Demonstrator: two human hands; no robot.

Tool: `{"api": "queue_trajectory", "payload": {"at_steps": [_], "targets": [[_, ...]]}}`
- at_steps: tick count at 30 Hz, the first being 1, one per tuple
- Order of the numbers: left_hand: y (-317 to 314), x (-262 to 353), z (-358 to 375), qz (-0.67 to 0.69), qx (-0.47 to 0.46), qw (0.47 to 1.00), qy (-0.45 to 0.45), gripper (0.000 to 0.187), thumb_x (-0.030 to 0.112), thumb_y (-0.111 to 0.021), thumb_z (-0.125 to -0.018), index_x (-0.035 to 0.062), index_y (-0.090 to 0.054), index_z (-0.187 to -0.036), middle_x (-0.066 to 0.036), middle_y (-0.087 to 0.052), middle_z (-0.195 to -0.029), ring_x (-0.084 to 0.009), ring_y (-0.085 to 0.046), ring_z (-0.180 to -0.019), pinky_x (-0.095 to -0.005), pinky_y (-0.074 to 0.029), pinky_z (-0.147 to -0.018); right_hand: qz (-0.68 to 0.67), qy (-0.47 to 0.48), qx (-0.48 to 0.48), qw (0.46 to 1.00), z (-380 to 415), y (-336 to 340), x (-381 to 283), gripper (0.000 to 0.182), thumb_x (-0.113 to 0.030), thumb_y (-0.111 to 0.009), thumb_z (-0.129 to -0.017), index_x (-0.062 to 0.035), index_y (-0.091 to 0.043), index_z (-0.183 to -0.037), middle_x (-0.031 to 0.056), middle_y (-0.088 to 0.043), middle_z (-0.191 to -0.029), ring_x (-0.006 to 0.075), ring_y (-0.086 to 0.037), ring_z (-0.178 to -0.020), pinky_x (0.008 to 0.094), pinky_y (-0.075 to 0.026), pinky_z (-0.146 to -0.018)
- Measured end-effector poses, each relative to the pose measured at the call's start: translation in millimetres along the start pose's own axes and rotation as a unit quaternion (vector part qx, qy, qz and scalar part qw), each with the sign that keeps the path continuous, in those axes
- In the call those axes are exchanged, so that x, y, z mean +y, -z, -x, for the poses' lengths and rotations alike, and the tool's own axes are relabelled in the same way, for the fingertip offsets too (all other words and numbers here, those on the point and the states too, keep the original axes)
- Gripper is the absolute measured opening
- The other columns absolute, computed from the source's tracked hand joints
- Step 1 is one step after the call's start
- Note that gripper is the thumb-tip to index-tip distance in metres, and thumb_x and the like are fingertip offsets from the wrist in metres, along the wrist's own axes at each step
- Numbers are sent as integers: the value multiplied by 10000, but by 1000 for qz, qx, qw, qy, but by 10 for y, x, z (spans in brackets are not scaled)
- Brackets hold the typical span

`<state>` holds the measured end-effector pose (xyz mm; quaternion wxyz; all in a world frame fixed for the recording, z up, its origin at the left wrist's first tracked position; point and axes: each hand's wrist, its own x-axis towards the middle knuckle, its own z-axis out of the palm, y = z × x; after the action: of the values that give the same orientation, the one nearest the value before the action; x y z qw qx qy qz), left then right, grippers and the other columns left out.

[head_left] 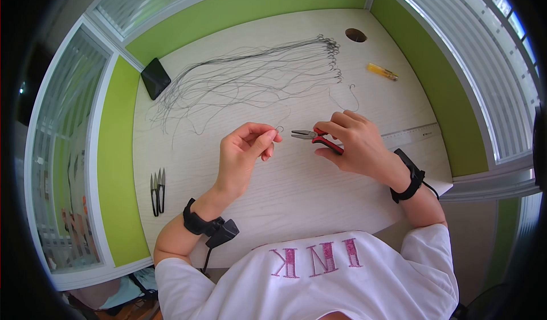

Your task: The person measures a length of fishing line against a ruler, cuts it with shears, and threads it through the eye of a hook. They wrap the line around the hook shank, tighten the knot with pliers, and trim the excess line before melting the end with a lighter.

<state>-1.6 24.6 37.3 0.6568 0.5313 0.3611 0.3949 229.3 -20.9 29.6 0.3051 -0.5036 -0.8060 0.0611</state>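
Observation:
My left hand (250, 149) is closed in a pinch, thumb against forefinger, on a small curved metal fish hook (280, 129). A thin line trails up from near it over the table. Wrapped around red-and-black pliers (327, 143) is my right hand (354, 140). The pliers' narrow jaws point left at the hook, with a small gap between them and it. Farther back lies a long bundle of fishing lines (245, 63), with several hooks (331, 46) gathered at its right end. One separate hook (352, 86) with a short curl of line lies nearer my right hand.
Thread snips (158, 193) lie at the left. A black flat device (155, 79) rests by the left partition. A yellow lighter (382, 72), a round table hole (356, 35) and a clear ruler (411, 135) are at the right. Green partitions (250, 12) enclose the table (285, 189).

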Motion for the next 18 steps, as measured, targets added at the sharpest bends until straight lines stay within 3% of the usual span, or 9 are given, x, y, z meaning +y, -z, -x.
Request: {"api": "queue_trajectory", "payload": {"at_steps": [5, 8, 11, 13, 18], "targets": [[3, -27, -2, 16, -4, 1000, -1, 95, 76, -583, -878, 6, -599, -940, -87, -639, -838, -82, -527, -651, -210, -420, -592, 73, 20, -23, 997, -78, -167, 78, 307, -248, -733, -683, -114, -638, -943, 36, -579, -827, 213, -547, -813, 345, -436, -751], [8, -47, 15, 7, -14, 1000, -10, 96, 74, -584, -878, 5, -599, -943, -86, -641, -841, -85, -532, -658, -212, -423, -597, 114, 86, 62, 988, -167, -186, 55, 309, -220, -738, -686, -118, -635, -958, 34, -596, -904, 211, -541, -910, 334, -411, -821], [-22, -27, 43, -2, -21, 1000, -10, 95, 71, -584, -878, 3, -599, -943, -87, -644, -842, -87, -535, -663, -214, -424, -598, 41, 82, 115, 989, -204, -96, -20, 251, -123, -715, -723, -84, -643, -960, 57, -608, -911, 218, -570, -881, 314, -441, -784], [-49, -3, 73, -1, -33, 999, -8, 98, 70, -585, -878, 1, -601, -945, -88, -645, -844, -88, -536, -665, -214, -423, -598, -250, -27, 50, 966, -179, -63, -95, 190, -37, -680, -763, -46, -654, -951, 73, -618, -893, 206, -599, -812, 294, -470, -709], [-102, 28, 138, 24, -66, 998, 7, 107, 69, -586, -878, -3, -609, -953, -92, -646, -842, -90, -536, -667, -216, -421, -596, -346, -45, 20, 937, -151, -20, -295, 143, -20, -655, -803, -31, -663, -945, 69, -631, -886, 154, -587, -767, 275, -477, -688]]}}
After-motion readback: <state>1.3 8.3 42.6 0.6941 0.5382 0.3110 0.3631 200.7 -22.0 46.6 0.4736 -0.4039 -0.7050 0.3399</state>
